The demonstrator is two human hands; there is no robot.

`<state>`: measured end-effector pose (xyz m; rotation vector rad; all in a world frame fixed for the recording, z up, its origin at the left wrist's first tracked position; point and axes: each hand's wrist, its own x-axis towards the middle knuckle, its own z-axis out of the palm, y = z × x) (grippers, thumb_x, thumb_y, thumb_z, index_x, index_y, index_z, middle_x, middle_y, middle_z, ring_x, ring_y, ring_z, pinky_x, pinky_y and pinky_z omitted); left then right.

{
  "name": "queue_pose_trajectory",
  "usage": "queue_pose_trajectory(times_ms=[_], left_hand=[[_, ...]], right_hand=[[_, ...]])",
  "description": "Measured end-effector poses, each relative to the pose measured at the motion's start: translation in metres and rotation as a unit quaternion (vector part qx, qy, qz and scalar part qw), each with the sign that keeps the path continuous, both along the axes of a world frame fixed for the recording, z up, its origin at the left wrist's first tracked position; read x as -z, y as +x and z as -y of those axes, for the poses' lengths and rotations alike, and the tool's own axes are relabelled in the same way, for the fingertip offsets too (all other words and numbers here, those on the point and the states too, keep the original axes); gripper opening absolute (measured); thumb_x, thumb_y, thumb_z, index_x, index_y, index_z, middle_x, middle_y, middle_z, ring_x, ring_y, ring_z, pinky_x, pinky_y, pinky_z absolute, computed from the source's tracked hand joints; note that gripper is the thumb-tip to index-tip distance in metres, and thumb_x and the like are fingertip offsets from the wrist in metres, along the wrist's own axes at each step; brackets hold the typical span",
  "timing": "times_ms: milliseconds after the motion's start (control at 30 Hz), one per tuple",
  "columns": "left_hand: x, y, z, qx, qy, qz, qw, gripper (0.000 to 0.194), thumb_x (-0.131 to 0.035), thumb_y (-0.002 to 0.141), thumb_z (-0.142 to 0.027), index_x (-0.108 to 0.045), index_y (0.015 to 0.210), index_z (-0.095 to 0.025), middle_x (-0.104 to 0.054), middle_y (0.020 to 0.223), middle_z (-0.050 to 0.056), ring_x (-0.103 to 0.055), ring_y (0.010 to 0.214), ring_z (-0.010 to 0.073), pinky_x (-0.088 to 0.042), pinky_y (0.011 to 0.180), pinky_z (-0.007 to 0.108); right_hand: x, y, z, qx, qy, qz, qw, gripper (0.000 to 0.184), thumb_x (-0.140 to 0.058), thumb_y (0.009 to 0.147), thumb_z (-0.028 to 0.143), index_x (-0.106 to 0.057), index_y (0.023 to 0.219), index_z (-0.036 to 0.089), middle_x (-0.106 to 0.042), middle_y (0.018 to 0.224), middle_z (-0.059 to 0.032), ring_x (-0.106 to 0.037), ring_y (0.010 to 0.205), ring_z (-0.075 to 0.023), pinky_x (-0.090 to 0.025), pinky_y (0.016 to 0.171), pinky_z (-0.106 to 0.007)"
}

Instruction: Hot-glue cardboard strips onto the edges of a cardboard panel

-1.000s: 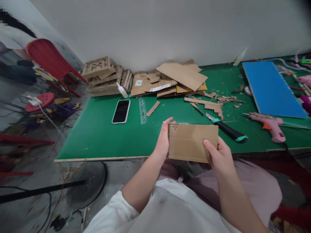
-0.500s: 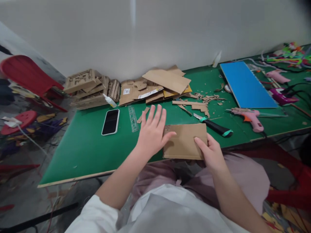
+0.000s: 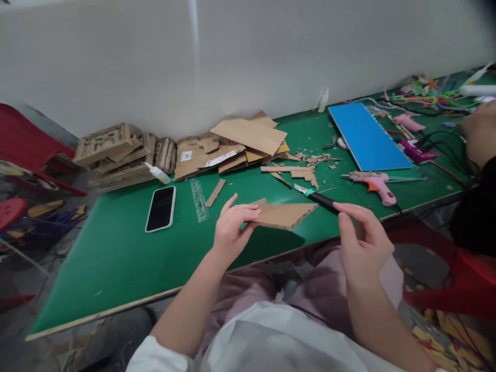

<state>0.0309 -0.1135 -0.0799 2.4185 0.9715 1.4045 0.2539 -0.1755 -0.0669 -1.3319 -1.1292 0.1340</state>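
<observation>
My left hand [image 3: 234, 225] pinches a small flat piece of cardboard [image 3: 284, 214] by its left edge. Tilted nearly edge-on, the piece is lifted above the green table and its shadow falls beneath it. The fingers and thumb of my right hand [image 3: 362, 237] are closed at the rear of a utility knife [image 3: 320, 199] with a black and teal handle. Its blade is out and points left; the handle's end is hidden behind my fingers. Cut cardboard scraps [image 3: 306, 173] lie just beyond the knife.
On the green table [image 3: 127, 263] are a phone [image 3: 160, 209], a clear ruler [image 3: 199, 200], a glue bottle [image 3: 158, 173], stacked cardboard [image 3: 248, 137], a blue board [image 3: 370, 137] and a pink glue gun [image 3: 374, 186]. Another person's hand [image 3: 480, 129] is at far right.
My right hand has let go of the cardboard and moved to the knife handle. My left hand, spread open before, now holds the cardboard, which is raised and tilted. Another person's hand has come into view.
</observation>
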Motion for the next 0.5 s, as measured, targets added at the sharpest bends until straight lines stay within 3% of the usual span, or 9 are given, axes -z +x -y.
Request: queue_pose_trajectory(times_ms=[67,167,300,400,500], left_hand=[[0.007,-0.001,0.004,-0.011,0.052,0.037,0.998,0.01,-0.058,0.078,-0.011,-0.056,0.082,-0.02,-0.071,0.089,0.003,-0.066,0.091,0.0174,-0.038,0.101,0.05],[0.014,0.001,0.011,-0.027,0.094,0.035,0.995,0.013,-0.06,0.076,-0.009,-0.056,0.08,-0.02,-0.071,0.089,0.002,-0.066,0.092,0.0178,-0.036,0.101,0.052],[0.02,0.005,0.016,-0.058,0.153,-0.009,0.986,0.013,-0.063,0.074,-0.008,-0.059,0.078,-0.019,-0.072,0.085,0.003,-0.064,0.096,0.0189,-0.029,0.104,0.055],[0.024,0.011,0.021,-0.091,0.182,-0.048,0.978,0.014,-0.065,0.073,-0.006,-0.062,0.078,-0.019,-0.073,0.084,0.002,-0.059,0.104,0.0197,-0.022,0.108,0.055],[0.023,0.019,0.032,-0.096,0.153,-0.11,0.977,0.015,-0.067,0.073,-0.011,-0.064,0.085,-0.02,-0.072,0.091,0.002,-0.054,0.112,0.0227,-0.012,0.109,0.057]], right_hand=[[-0.001,0.0,0.0,-0.02,-0.059,-0.078,0.995,0.012,-0.057,0.081,0.028,-0.066,0.084,0.02,-0.067,0.078,-0.003,-0.063,0.076,-0.0161,-0.051,0.072,-0.032],[0.005,-0.002,-0.002,-0.145,-0.175,-0.194,0.954,0.026,-0.054,0.081,0.043,-0.065,0.078,0.019,-0.064,0.069,-0.0027,-0.062,0.066,-0.0148,-0.05,0.051,-0.024],[0.014,-0.009,-0.003,-0.259,-0.248,-0.241,0.902,0.033,-0.055,0.078,0.049,-0.059,0.068,0.018,-0.059,0.063,-0.0002,-0.057,0.059,-0.0118,-0.046,0.046,-0.02],[0.016,-0.013,-0.004,-0.26,-0.294,-0.244,0.887,0.031,-0.061,0.073,0.046,-0.052,0.063,0.018,-0.052,0.056,0.0038,-0.051,0.051,-0.0091,-0.043,0.044,-0.019],[0.019,-0.01,-0.008,-0.199,-0.277,-0.205,0.917,0.029,-0.058,0.075,0.044,-0.052,0.063,0.018,-0.05,0.054,0.004,-0.048,0.049,-0.0092,-0.041,0.044,-0.02]])
